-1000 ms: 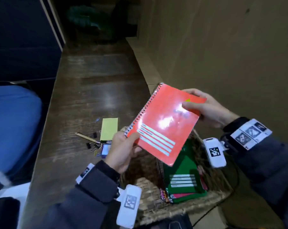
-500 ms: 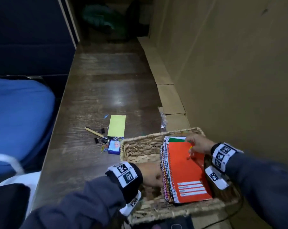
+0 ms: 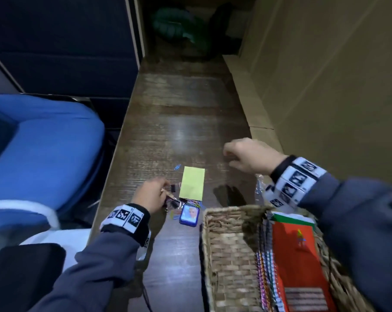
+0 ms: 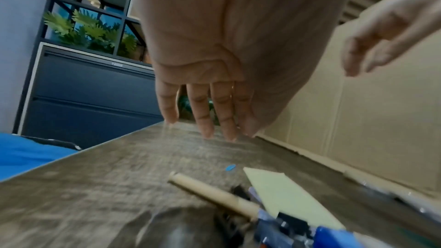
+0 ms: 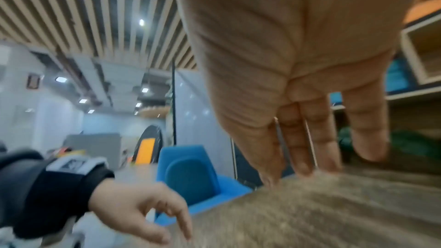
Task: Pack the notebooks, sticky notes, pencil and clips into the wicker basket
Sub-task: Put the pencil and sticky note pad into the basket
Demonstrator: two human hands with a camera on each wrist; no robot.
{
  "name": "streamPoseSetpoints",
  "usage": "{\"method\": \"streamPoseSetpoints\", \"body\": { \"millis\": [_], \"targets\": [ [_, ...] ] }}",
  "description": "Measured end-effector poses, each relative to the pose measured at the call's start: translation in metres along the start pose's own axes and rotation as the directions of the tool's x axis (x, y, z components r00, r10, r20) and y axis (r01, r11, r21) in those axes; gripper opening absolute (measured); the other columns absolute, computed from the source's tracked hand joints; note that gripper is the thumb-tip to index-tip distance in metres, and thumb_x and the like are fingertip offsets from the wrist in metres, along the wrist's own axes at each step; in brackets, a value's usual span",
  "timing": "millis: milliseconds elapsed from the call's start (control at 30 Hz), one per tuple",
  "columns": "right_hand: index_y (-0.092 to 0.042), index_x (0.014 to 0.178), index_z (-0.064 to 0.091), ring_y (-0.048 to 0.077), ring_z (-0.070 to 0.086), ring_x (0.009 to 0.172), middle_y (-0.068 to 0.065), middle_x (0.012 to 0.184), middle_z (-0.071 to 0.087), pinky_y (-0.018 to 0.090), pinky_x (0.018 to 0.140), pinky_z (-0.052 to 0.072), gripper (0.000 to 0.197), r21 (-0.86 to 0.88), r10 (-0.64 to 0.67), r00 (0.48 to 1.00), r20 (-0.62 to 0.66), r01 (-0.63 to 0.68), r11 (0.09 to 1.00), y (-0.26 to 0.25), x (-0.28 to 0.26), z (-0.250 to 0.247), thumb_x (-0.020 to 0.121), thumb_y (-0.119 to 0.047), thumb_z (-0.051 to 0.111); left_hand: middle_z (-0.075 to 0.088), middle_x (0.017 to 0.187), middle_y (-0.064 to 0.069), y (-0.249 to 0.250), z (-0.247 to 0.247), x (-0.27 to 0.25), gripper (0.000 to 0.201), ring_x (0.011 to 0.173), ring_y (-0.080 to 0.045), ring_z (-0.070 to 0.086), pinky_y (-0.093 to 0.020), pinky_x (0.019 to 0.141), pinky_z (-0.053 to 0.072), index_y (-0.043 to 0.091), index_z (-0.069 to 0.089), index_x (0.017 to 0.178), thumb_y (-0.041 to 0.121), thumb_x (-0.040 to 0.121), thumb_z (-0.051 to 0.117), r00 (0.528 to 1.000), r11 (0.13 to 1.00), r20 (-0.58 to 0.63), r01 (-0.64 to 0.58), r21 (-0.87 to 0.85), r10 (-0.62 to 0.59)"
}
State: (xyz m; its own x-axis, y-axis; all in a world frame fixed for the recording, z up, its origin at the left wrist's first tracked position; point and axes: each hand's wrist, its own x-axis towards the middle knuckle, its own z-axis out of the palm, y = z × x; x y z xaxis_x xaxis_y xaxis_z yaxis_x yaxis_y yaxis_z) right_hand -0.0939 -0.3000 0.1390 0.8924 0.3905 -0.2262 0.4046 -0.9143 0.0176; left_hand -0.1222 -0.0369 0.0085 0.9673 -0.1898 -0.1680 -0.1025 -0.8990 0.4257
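Observation:
The wicker basket (image 3: 222,255) stands at the near right of the table, with a stack of spiral notebooks in its right half and the orange notebook (image 3: 300,264) on top. A yellow sticky-note pad (image 3: 192,185) lies left of the basket. The pencil (image 4: 210,193), black binder clips (image 3: 173,188) and coloured paper clips (image 3: 195,202) lie beside the pad. My left hand (image 3: 164,188) hovers over the pencil and clips with straight fingers and holds nothing. Higher up, behind the basket, my right hand (image 3: 228,154) hangs relaxed and empty.
A small blue box (image 3: 189,215) sits beside the basket's left rim. One blue paper clip (image 3: 177,167) lies apart behind the pad. A cardboard wall (image 3: 325,109) lines the right of the wooden table (image 3: 179,122), a blue chair (image 3: 44,154) the left. Clear plastic wrap (image 3: 259,188) lies behind the basket.
The orange notebook went from both hands down onto the stack in the basket. Both hands let go; the left moved to the pencil and clips, the right rose behind the basket.

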Motion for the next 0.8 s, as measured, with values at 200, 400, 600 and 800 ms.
{"method": "streamPoseSetpoints", "body": {
  "millis": [200,400,600,800],
  "targets": [
    [-0.017,0.14,0.035,0.029,0.041,0.128,0.009,0.144,0.038,0.042,0.089,0.051,0.063,-0.235,-0.302,0.87,0.389,0.411,0.881,-0.061,0.119,0.057,0.084,-0.01,0.063,0.066,0.112,-0.005,-0.033,0.025,0.008,0.027,0.107,-0.026,0.059,-0.036,0.09,0.049,0.019,0.062,0.11,0.015,0.086,0.051,0.999,0.998,-0.016,-0.027,0.06,0.028],
    [-0.014,0.142,0.028,0.031,0.028,0.134,0.013,0.149,0.024,0.039,0.079,0.048,0.061,-0.327,-0.351,0.821,0.451,0.517,0.791,-0.073,0.153,0.109,0.088,-0.005,0.055,0.064,0.115,-0.002,-0.047,0.027,0.022,0.027,0.107,-0.023,0.056,-0.035,0.09,0.046,0.022,0.061,0.113,0.013,0.09,0.051,0.995,0.996,-0.075,-0.066,0.064,0.07],
    [-0.009,0.139,0.031,0.029,0.024,0.137,0.013,0.148,0.027,0.044,0.087,0.048,0.056,-0.327,-0.355,0.825,0.439,0.515,0.792,-0.072,0.155,0.11,0.088,-0.004,0.054,0.058,0.122,0.001,-0.049,0.028,0.044,0.031,0.115,-0.02,0.05,-0.034,0.093,0.042,0.025,0.059,0.115,0.011,0.088,0.057,0.988,0.967,0.04,-0.152,0.205,0.147],
    [-0.019,0.132,0.04,0.022,0.041,0.128,0.003,0.13,0.058,0.045,0.1,0.036,0.042,-0.371,-0.33,0.821,0.465,0.519,0.77,-0.067,0.153,0.106,0.092,-0.008,0.045,0.055,0.124,0.0,-0.041,0.032,0.06,0.038,0.12,-0.022,0.045,-0.038,0.095,0.037,0.024,0.06,0.116,0.015,0.08,0.064,0.946,0.886,0.265,-0.279,0.37,0.187]
  ]
}}
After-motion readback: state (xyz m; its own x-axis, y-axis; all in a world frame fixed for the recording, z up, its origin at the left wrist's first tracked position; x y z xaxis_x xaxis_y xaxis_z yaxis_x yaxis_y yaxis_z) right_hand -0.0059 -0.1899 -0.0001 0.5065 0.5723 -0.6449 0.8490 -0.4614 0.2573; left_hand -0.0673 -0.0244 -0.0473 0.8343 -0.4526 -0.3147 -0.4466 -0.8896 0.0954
